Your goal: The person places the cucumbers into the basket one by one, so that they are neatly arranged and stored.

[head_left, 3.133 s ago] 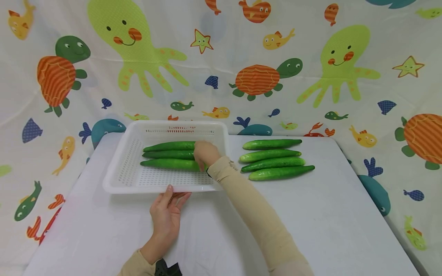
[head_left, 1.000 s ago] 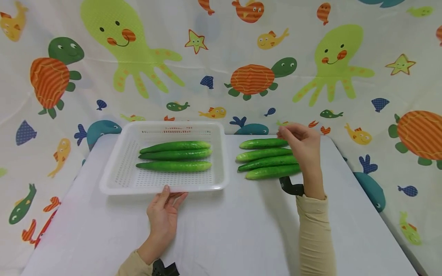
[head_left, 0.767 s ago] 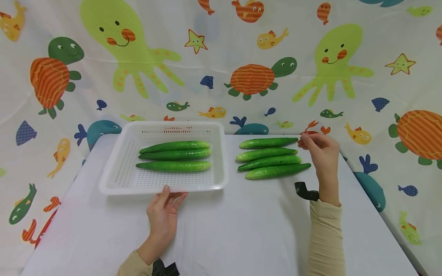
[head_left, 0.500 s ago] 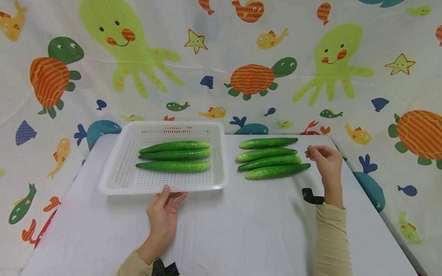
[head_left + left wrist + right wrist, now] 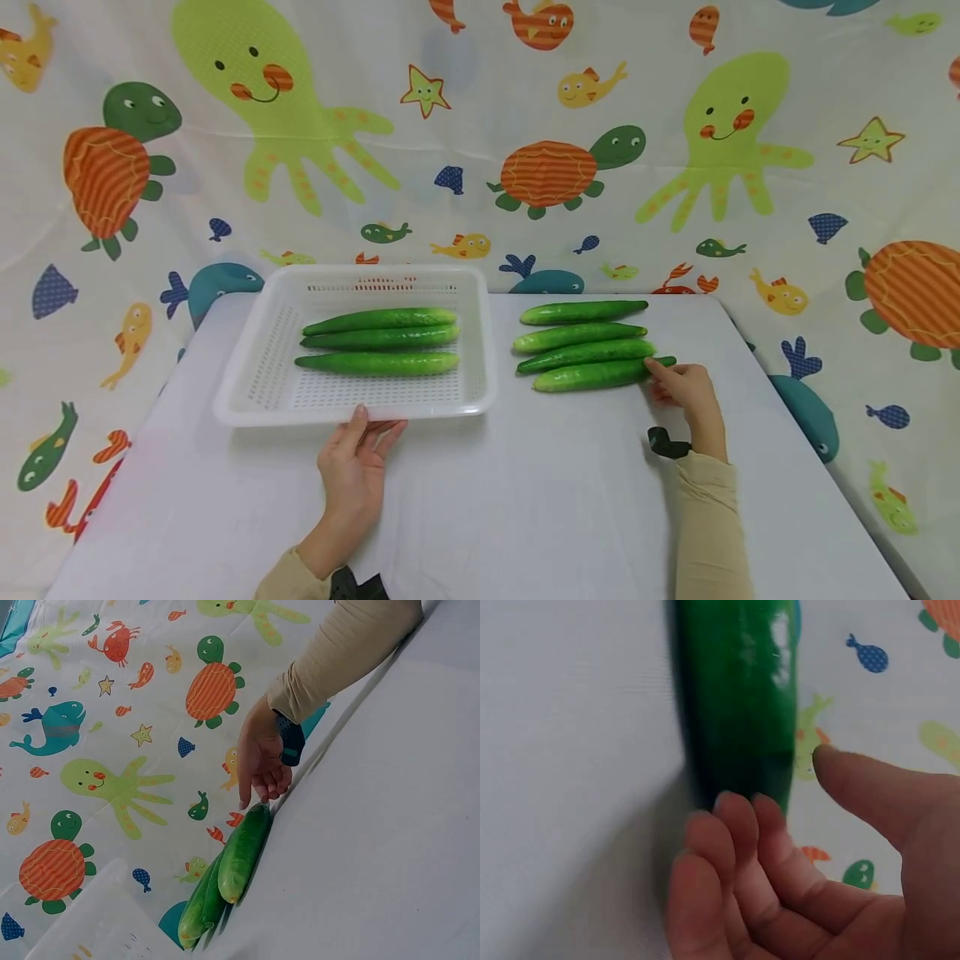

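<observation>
In the head view my left hand [image 5: 352,475] holds the near rim of a white plastic basket [image 5: 240,412], its thumb on the rim and its other fingers beneath. Three cucumbers [image 5: 378,337] lie side by side in the basket. Several more cucumbers lie in a row on the table to the right. At the stem end of the nearest one [image 5: 592,376] is my right hand [image 5: 686,392]. The right wrist view shows its fingertips [image 5: 735,817] right at the tip of that cucumber [image 5: 739,697], while the thumb [image 5: 855,780] stands apart from it.
A white cloth covers the table [image 5: 525,500]. Behind it hangs a curtain [image 5: 465,125] printed with sea animals, close to the table's back edge. The left wrist view shows the right sleeve [image 5: 341,660] reaching over the table.
My right hand has left the basket, swung right past the row of cucumbers, then come down and toward me to the nearest one's end. My left hand stays at the rim.
</observation>
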The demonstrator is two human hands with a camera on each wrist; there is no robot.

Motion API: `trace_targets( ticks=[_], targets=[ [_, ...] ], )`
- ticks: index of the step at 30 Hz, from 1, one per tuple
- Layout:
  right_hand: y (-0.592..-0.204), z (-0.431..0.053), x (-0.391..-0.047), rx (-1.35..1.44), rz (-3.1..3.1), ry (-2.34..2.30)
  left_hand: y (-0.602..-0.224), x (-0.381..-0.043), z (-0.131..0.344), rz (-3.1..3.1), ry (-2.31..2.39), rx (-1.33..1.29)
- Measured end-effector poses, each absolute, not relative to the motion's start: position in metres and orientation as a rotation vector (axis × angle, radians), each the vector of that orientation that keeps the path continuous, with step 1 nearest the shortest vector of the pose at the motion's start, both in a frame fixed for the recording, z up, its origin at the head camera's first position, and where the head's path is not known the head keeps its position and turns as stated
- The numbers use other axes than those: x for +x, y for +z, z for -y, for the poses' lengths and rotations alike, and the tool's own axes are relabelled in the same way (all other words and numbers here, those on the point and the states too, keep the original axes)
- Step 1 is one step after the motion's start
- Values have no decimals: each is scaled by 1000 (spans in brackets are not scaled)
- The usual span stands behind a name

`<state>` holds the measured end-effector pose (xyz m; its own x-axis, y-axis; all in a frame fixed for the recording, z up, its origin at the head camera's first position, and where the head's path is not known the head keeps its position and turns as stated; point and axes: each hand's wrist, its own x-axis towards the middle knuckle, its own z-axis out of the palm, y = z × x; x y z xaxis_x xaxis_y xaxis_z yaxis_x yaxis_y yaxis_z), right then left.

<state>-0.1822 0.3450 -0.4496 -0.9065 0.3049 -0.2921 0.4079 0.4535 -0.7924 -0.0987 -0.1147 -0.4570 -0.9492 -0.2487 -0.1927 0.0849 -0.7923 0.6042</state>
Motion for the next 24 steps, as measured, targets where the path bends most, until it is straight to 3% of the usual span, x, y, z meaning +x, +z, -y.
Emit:
trace_targets(
  ticks=[24],
  targets=[
    [-457,-325,-190,795,-2473,-1514,-455,-98,114,927,-2797,380]
  ],
)
